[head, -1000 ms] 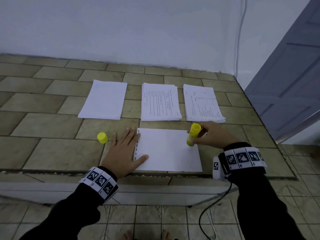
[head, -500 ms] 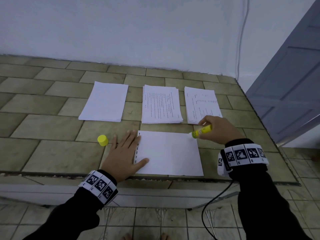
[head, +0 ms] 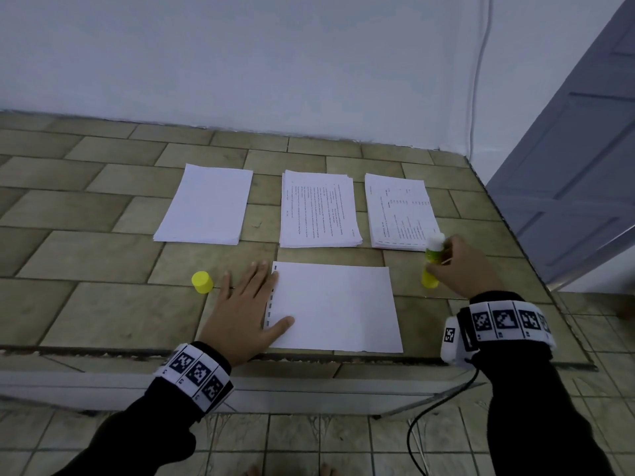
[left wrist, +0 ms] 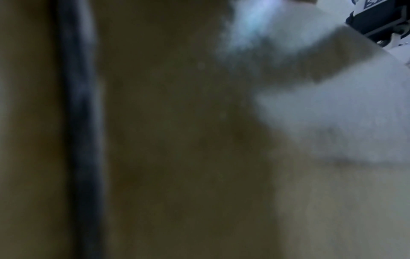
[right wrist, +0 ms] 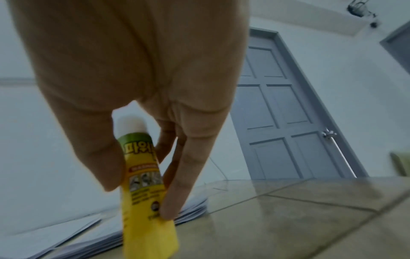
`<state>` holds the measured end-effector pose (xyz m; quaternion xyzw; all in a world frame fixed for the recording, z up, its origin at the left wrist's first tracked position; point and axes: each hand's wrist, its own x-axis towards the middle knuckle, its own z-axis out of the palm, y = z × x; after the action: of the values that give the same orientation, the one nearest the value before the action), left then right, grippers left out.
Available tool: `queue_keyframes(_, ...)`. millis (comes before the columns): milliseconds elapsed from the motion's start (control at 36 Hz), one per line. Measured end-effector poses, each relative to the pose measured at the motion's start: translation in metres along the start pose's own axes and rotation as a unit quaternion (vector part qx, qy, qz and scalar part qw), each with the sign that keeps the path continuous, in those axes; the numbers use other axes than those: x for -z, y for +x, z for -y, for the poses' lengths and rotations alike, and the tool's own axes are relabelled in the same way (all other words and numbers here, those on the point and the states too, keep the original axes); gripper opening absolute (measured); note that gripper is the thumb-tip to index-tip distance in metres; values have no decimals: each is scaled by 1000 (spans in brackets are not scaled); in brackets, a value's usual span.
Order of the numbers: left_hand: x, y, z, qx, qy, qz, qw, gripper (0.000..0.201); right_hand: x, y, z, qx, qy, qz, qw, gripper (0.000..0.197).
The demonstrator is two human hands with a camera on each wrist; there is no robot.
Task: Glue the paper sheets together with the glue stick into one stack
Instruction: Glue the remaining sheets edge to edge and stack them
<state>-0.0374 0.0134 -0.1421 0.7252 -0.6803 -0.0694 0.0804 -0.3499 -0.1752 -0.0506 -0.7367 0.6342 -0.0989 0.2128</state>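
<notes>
Across the middle of the head view runs my tiled counter (head: 103, 255), its near edge low in the frame, with a white wall above it and a grey door (head: 580, 173) at the right edge. Along the centre of the frame lie three paper stacks in a row: a blank stack (head: 206, 204) to the left, a printed stack (head: 318, 209) in the middle and another printed stack (head: 400, 213) to the right, each apart from the next. Just below them, at lower centre, lies a single sheet (head: 335, 307) with a row of small dark marks down its left edge. My left hand (head: 245, 312) rests flat beside that edge with fingers straight and spread, the thumb lying on the sheet's lower left corner; the left wrist view is too blurred to add anything. My right hand (head: 464, 266), right of centre, grips the glue stick (head: 432, 261) between thumb and fingertips, clear of the single sheet's right side. The stick stands nearly upright with its yellow base on the counter and its white glue end up, overlapping the near corner of the right printed stack in the picture. In the right wrist view the glue stick (right wrist: 144, 185) shows printed yellow and green labelling. Left of my left hand, close to it, the yellow cap (head: 202, 282) stands by itself on the counter.
</notes>
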Motion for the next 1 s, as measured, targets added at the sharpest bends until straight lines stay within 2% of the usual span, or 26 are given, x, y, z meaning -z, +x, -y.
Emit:
queue_keyframes(139,-1,0,0,-1,1,-1,1000,95,0,8,-6,-33,41,-55,997,38)
queue_keyframes(333,-2,1,2,-2,19,17,1000,103,-3,12,-11,-58,70,-69,993,42)
queue_keyframes(389,-2,1,2,-2,18,19,1000,103,-3,9,-11,-86,84,-64,991,41)
queue_keyframes(444,-2,1,1,-2,15,18,1000,104,-3,2,-10,-124,80,-41,988,33)
queue_keyframes(472,-1,1,0,-1,16,18,1000,104,-4,-2,-9,-134,59,-19,989,38)
queue_keyframes(556,0,1,0,1,21,27,999,104,-12,-16,2,-138,6,62,988,36)
queue_keyframes(639,0,1,1,-2,11,20,1000,98,-22,-26,23,-94,-1,146,985,32)
queue_keyframes(694,-2,1,2,-5,5,13,1000,91,-28,-27,41,-33,26,162,986,30)
queue_keyframes(750,-3,1,2,-6,4,9,1000,87,-32,-22,56,30,49,116,992,20)
queue_keyframes(806,-3,0,2,-5,0,9,1000,86,-34,-10,68,86,34,19,996,10)
queue_keyframes(861,-2,0,2,-3,-4,9,1000,84,-34,7,76,107,22,-45,993,8)
queue_keyframes(917,-1,0,1,0,-4,14,1000,83,-37,25,79,93,-6,-52,994,21)
queue_keyframes(1000,-1,1,0,4,-9,14,1000,81,-43,47,82,26,-59,-30,997,33)
